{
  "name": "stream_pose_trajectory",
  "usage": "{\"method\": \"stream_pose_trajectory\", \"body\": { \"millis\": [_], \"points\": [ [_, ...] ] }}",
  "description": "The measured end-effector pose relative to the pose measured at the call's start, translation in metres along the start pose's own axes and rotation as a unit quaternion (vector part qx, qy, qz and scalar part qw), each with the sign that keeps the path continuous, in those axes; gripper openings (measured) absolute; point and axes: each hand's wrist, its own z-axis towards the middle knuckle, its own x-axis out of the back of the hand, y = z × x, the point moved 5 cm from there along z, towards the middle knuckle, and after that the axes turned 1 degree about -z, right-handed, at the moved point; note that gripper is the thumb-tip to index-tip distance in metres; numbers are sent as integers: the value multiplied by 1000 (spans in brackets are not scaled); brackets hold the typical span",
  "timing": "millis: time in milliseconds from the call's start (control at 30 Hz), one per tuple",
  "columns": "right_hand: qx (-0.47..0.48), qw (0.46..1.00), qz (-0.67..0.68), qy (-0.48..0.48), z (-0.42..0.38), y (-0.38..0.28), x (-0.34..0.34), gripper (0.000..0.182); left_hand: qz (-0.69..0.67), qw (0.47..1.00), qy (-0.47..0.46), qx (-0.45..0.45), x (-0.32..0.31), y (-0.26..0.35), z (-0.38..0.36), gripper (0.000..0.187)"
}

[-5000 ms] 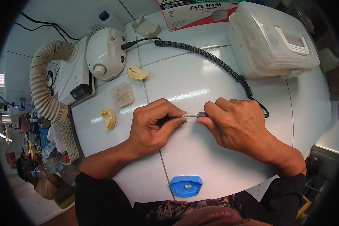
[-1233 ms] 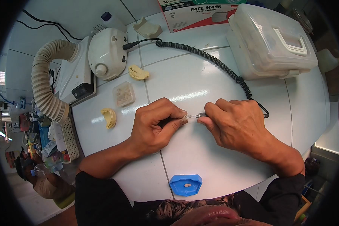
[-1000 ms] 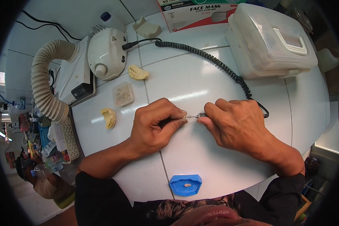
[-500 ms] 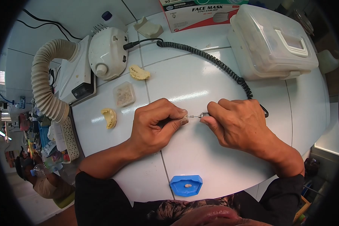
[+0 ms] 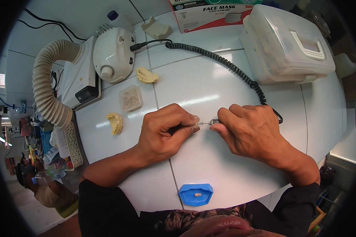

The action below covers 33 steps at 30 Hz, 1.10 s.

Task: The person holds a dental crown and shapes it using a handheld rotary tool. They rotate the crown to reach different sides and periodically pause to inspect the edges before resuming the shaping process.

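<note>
My left hand (image 5: 164, 130) pinches a tiny pale piece (image 5: 197, 123) between thumb and index finger, and the fingertips hide most of it. From the right, my right hand (image 5: 251, 130) grips a rotary handpiece (image 5: 214, 121), its metal nose showing past the thumb. The thin bur (image 5: 204, 123) points left and its end is right at the pale piece. A coiled black cord (image 5: 229, 65) runs to the handpiece from the white control unit (image 5: 114, 55). Nearer my body, a blue tray (image 5: 186, 198) holds a small pale tooth-like piece (image 5: 197, 194).
Left of my hands are two yellow dental casts (image 5: 115, 124) and a clear box (image 5: 131, 98) of small pale pieces. A ribbed hose (image 5: 41, 85) arches at the far left. At the back stand a face mask box (image 5: 209, 17) and a translucent case (image 5: 286, 47). A person (image 5: 47, 185) sits beyond.
My left fingertips have shifted very slightly right with the pale piece, and its angle at the bur looks a little different. My right hand keeps nearly the same place.
</note>
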Motion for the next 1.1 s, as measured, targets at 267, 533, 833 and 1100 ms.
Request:
{"method": "stream_pose_trajectory", "body": {
  "millis": [267,533,833,1100],
  "points": [
    [2,1000,-5,1,0,-1,0,37,5,1000,-1,2,-1,2,0,16],
    [-9,1000,19,-13,2,4,0,39,-29,999,21,10,-1,-3,0,8],
    [-26,999,42,17,3,9,-2,44,-98,992,3,73,2,-16,-3,12],
    [-61,997,3,45,0,8,-1,48,-133,990,16,50,1,-14,0,15]
  ]
}}
